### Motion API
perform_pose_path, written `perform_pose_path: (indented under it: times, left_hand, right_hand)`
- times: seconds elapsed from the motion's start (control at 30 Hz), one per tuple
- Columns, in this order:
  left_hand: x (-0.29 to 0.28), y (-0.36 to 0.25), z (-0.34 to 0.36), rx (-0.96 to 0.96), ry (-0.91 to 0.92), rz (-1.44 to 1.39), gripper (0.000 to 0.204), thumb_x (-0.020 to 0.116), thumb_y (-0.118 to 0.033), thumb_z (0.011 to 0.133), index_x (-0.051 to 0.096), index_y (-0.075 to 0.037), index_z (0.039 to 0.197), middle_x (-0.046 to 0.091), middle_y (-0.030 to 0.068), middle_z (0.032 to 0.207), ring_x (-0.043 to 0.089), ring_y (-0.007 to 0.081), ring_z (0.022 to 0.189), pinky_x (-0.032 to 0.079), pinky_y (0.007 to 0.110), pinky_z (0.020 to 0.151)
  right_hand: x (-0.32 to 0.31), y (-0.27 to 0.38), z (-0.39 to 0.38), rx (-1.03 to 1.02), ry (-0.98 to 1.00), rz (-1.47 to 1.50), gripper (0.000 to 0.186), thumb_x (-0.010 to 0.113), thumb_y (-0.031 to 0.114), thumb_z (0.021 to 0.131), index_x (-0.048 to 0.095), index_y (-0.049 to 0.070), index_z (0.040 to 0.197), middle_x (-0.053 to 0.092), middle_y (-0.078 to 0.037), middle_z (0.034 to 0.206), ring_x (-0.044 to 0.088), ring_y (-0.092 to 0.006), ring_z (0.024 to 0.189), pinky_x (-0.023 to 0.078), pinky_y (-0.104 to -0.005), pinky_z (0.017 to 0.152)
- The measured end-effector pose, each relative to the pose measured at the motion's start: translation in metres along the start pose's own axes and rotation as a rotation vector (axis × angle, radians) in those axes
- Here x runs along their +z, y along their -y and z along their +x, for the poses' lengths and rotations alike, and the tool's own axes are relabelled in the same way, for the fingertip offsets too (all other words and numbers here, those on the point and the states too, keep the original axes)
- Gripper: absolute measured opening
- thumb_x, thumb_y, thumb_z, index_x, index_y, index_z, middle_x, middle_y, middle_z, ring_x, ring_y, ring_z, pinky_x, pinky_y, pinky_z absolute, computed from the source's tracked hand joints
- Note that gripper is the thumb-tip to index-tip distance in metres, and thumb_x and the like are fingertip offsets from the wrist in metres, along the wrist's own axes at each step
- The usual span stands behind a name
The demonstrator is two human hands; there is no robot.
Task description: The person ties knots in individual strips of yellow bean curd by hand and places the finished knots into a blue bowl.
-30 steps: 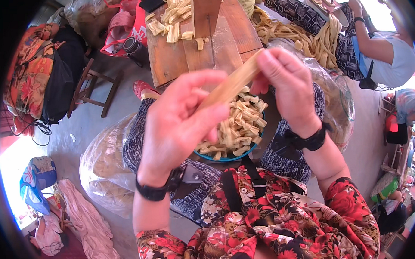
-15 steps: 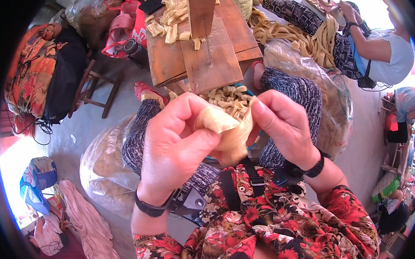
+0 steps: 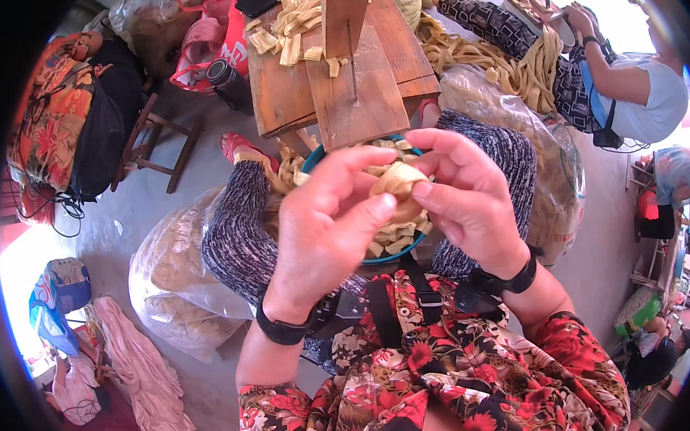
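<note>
Between my two hands is a pale yellow, finely ribbed strip (image 3: 400, 181), bent into a small roll; I cannot tell its material. My left hand (image 3: 326, 216) pinches one side of it between thumb and fingers. On the other side, the thumb and fingers of my right hand (image 3: 467, 198) close on it. Right below sits a blue-rimmed basin (image 3: 399, 253) between my knees, holding many short pieces (image 3: 396, 232) of the same yellow material. My hands hide part of the basin.
Ahead stands a wooden bench (image 3: 286, 102) with an upright board (image 3: 344, 19) and a pile of cut yellow pieces (image 3: 298, 17). Filled clear plastic bags (image 3: 178, 277) flank my legs. A black flask (image 3: 227, 83) stands left of the bench. A co-worker (image 3: 624, 80) sits at the right, long strips (image 3: 539, 68) alongside.
The strip was a broader, looser fold and is now a tighter small roll. Both hands have come closer together, the left shifting right. More of the basin shows.
</note>
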State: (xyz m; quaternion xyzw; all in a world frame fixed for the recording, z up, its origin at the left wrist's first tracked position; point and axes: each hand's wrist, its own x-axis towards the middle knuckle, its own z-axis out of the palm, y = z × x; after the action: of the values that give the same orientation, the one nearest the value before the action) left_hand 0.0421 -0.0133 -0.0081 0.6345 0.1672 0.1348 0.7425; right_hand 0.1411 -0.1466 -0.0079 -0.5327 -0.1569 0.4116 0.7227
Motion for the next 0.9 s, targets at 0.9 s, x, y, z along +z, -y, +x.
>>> perform_pose_path:
  times: [0.9]
  left_hand:
    - [-0.031, -0.006, -0.007, -0.048, 0.006, 0.228, 0.010, 0.069, -0.007, 0.075, 0.063, -0.002, 0.081, 0.061, -0.0001, 0.072, 0.053, 0.0049, 0.063, 0.043, 0.020, 0.057]
  right_hand:
    - [-0.029, 0.020, 0.009, 0.087, 0.227, -0.478, 0.045, 0.035, 0.033, 0.095, 0.057, -0.006, 0.097, 0.064, -0.010, 0.076, 0.061, -0.0145, 0.071, 0.048, -0.0260, 0.069]
